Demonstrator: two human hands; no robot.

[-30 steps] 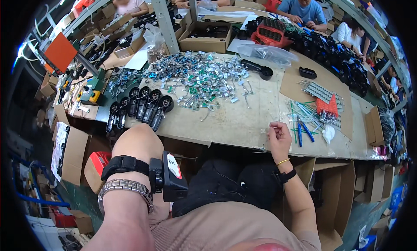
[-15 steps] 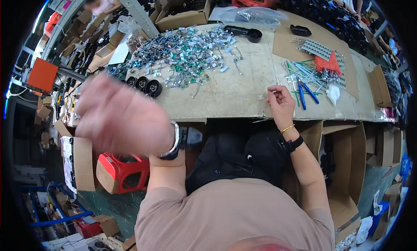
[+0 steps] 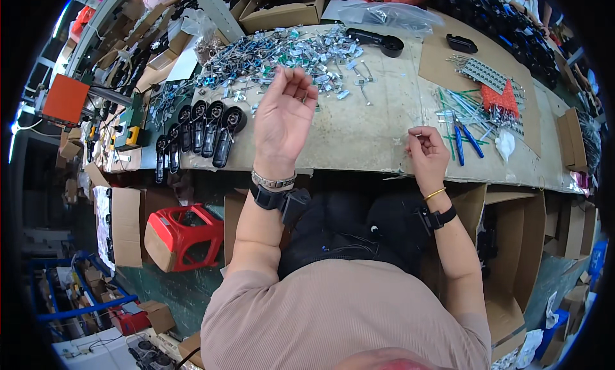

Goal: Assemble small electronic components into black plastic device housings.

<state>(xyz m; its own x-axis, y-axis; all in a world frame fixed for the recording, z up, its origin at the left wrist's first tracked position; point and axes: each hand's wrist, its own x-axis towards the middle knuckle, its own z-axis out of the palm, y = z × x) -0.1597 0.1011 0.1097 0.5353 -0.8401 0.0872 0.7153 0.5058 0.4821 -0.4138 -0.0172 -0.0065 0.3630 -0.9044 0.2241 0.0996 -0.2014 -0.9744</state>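
Observation:
My left hand (image 3: 285,120) is raised over the bench, palm up and fingers loosely curled, with nothing visible in it. It is in front of the pile of small wired metal and green parts (image 3: 282,56). My right hand (image 3: 429,153) is near the bench's front edge, its thumb and fingers pressed together; whatever they may hold is hidden. Left of my left hand stands a row of several black handle-shaped housings (image 3: 208,130). Blue-handled pliers (image 3: 459,146) lie to the right of my right hand, beside white and green sticks (image 3: 458,107).
A similar black housing (image 3: 378,42) lies at the back of the bench (image 3: 359,136). A red mesh bundle (image 3: 500,102) and a white crumpled piece (image 3: 505,146) lie at right. A cardboard box (image 3: 282,14) stands behind the pile. A red stool (image 3: 192,238) is at lower left.
My left hand has moved right and away from the camera, from over the black housings to in front of the parts pile. My right hand stays closed in much the same place.

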